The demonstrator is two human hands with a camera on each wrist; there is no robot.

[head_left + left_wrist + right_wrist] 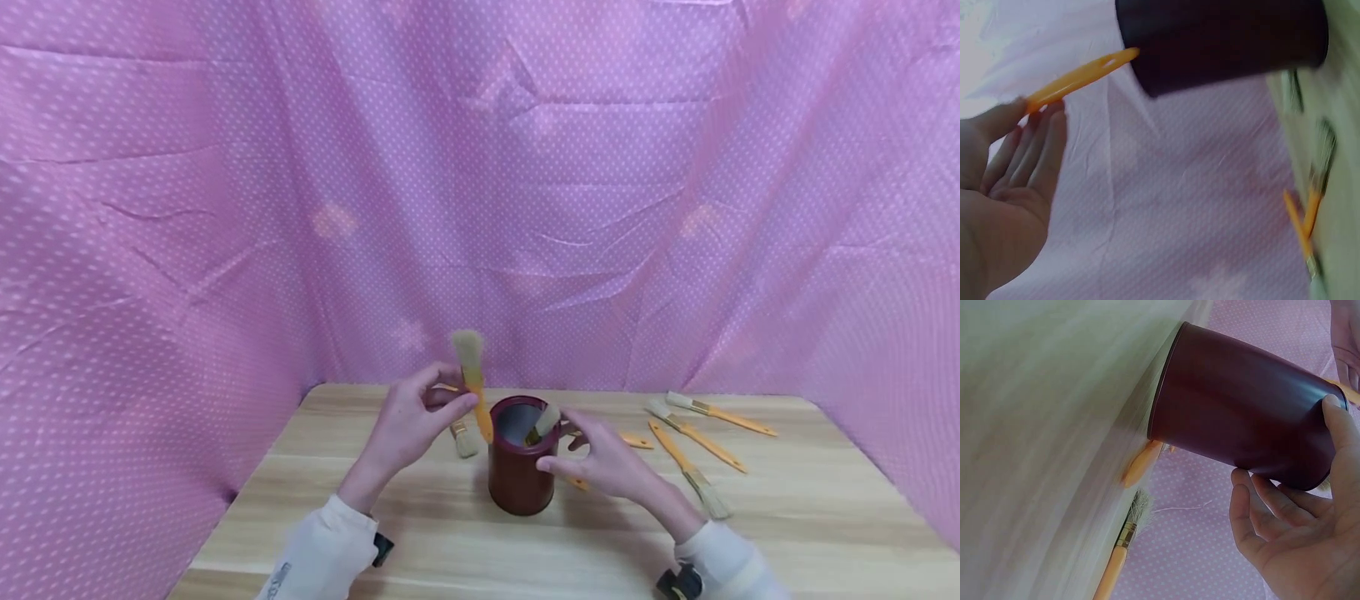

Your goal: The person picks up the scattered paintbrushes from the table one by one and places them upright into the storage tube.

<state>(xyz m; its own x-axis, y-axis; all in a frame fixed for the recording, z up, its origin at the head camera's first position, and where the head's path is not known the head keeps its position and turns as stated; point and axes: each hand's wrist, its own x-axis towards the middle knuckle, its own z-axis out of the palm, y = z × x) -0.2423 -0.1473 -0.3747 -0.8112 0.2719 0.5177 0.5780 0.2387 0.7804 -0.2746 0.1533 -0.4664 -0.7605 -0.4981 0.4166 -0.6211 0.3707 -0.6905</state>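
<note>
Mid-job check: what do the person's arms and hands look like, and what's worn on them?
The left hand and right hand wear no gloves. The left sleeve is long and whitish, with small dark lettering, too small to read; the right sleeve matches in colour. A small black device sits at each cuff, left and right.

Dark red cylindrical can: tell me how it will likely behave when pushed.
The dark red cylindrical can stands upright and is taller than wide, so a push near the top could tip it. Its smooth, glossy surface may feel slippery. Standing on its end, it would probably slide rather than roll if pushed low.
</note>
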